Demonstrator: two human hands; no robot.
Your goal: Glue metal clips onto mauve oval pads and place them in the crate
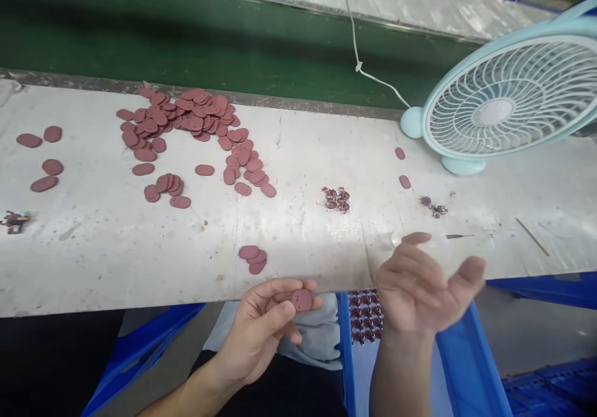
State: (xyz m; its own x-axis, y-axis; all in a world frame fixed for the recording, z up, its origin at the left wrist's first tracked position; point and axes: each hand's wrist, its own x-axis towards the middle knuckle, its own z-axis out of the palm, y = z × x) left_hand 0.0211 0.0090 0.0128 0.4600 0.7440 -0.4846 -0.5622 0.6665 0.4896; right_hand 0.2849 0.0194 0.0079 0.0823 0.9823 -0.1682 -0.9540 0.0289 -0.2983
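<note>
Between the thumb and fingers of my left hand [265, 324] is a flat, oval, dark red piece [303, 300] with small holes in it. This hand is just in front of the table's near edge. My right hand [420, 283] is raised at the edge, fingers spread and slightly blurred, with nothing seen in it. Beyond the left hand lie a few loose oval pieces [253, 258]. A cluster of small dark red and metallic parts [336, 199] rests on the table, up and left of the right hand.
A large heap of oval pieces [196, 115] covers the back left. A light blue fan [494, 112] stands at the back right, its white cord [359, 66] crossing the green strip. Below the edge, a blue crate [471, 355] holds rows of small parts [366, 317].
</note>
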